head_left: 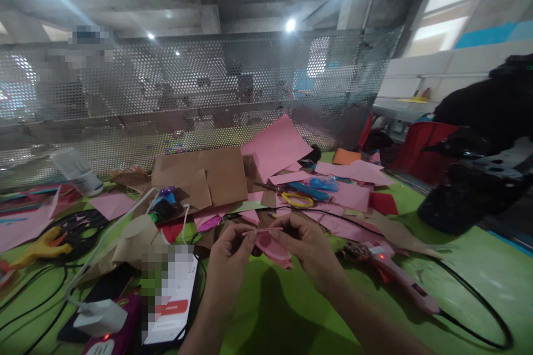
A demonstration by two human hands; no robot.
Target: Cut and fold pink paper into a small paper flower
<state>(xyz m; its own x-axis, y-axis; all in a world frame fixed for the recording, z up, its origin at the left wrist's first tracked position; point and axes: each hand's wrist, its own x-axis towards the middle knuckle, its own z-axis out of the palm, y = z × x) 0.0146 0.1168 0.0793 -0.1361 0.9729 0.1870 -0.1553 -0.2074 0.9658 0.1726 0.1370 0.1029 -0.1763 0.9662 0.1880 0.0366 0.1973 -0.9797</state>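
A small layered piece of pink paper [272, 248] is held between both hands above the green table [266, 310]. My left hand [235, 247] pinches its left end between thumb and fingers. On the other side, my right hand [297, 241] grips the right end the same way. Several layers hang below the fingertips. To the right of my right hand lies a pink glue gun [402, 277] with a small red light, its black cable curving away.
A phone [175, 299] and a white charger plug [100, 317] lie at the left. Cardboard [200, 180], pink sheets [277, 147], and yellow-handled scissors [297, 199] cover the back. Behind stands a perforated metal screen [200, 89]. A person in black [487, 100] is at the right.
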